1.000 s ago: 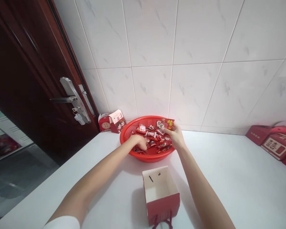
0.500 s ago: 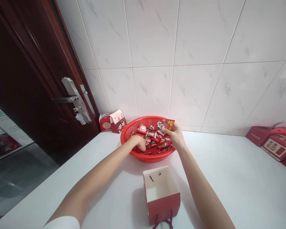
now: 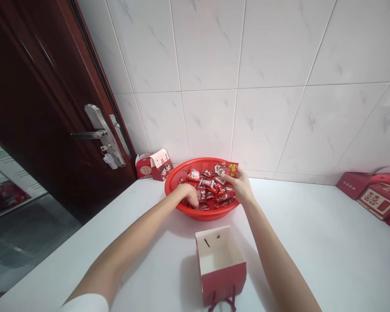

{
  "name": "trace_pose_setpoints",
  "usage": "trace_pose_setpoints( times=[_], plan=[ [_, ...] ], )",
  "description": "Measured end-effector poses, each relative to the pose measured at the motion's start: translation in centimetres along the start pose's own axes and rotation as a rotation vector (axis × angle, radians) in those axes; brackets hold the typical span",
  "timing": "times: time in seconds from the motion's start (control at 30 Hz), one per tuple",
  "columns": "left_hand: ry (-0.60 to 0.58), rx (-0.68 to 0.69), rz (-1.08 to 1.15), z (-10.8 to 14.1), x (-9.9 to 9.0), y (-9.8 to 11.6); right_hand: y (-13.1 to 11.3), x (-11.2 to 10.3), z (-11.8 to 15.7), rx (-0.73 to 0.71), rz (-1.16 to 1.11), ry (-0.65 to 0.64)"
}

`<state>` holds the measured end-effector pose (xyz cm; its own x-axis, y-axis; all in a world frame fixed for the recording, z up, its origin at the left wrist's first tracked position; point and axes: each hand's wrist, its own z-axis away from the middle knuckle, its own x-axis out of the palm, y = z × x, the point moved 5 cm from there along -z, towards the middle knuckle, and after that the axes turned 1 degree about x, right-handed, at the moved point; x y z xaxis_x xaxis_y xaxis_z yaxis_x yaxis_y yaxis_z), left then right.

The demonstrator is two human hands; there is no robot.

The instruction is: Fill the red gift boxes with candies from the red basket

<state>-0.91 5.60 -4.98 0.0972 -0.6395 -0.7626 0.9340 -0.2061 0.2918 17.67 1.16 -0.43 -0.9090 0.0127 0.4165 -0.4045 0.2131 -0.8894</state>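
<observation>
A red plastic colander (image 3: 205, 214) stands against the wall, filled with red-wrapped candies (image 3: 211, 185). My left hand (image 3: 189, 194) reaches into its left side, fingers curled down among the wrappers; whatever they grip is hidden. At the right rim, my right hand (image 3: 241, 184) pinches a red snack packet (image 3: 227, 169) with yellow and white print, held above the pile. In front of the colander, between my forearms, a dark red gift box (image 3: 222, 279) stands with its top open. Its pale inside shows two dark slits, and a cord handle hangs at the near side.
Small red gift boxes (image 3: 160, 165) stand at the back left by the wall. More red boxes (image 3: 375, 197) lie at the right end of the white table (image 3: 312, 234). A dark brown door (image 3: 52, 86) with a metal handle (image 3: 94, 134) borders the left side.
My left hand has shifted slightly among the candies, its fingers showing a little more. My right hand keeps the packet in nearly the same spot; the box has not moved.
</observation>
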Motion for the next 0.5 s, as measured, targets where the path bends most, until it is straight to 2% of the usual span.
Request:
trace_pose_setpoints(
  times=[0.1, 0.23, 0.4, 0.5],
  plan=[
    [-0.031, -0.032, 0.028, 1.0, -0.2, 0.6, 0.0, 0.0, 0.0, 0.002, 0.004, 0.004],
    [0.16, 0.039, 0.17, 2.1, -1.6, 1.8, -0.1, 0.1, 0.0, -0.007, 0.007, 0.003],
    [0.473, 0.163, 0.721, 2.8, -3.5, 2.1, 0.0, 0.1, 0.0, 0.002, 0.0, -0.002],
    [0.487, 0.147, 0.899, 2.6, -3.5, 1.7, 0.1, 0.1, 0.0, -0.007, -0.002, -0.012]
  ],
)
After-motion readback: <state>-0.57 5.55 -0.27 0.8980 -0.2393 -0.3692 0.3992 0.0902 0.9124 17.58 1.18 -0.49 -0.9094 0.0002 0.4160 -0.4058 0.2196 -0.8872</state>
